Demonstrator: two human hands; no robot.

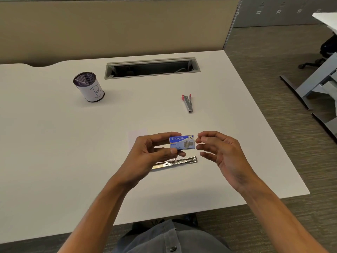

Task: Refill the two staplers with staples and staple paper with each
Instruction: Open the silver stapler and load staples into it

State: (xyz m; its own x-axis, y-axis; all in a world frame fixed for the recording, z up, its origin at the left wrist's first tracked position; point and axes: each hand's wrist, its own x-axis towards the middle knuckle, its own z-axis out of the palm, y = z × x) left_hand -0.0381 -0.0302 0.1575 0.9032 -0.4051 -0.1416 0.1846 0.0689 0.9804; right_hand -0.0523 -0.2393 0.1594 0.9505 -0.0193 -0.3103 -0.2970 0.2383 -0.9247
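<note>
Holding a blue staple box above the white desk, the left hand pinches it by its left end, fingers along the top edge and thumb under the bottom edge. Box face toward the camera, printed "kangaro", with a staple drawing on it. Cannot tell whether the box is open or closed.

Right hand empty, fingers loosely curled and slightly spread, tips just beside the right end of the box; contact with the box cannot be confirmed.

Silver stapler lies flat on the desk directly below the box, opened out full length, long axis roughly left to right. Its left part is hidden behind the left hand. Whether staples sit in its channel is too small to tell.

Second stapler, silver with red ends, lies further back and to the right, well apart from both hands, opened in a narrow V with the red ends pointing away.

Paper: a pale sheet lies on the desk just behind the left hand, barely distinct from the surface.

Mesh cup, wrapped in white paper with a handwritten "B", stands far left at the back. Open cable tray is set in the desk near its rear edge.
</note>
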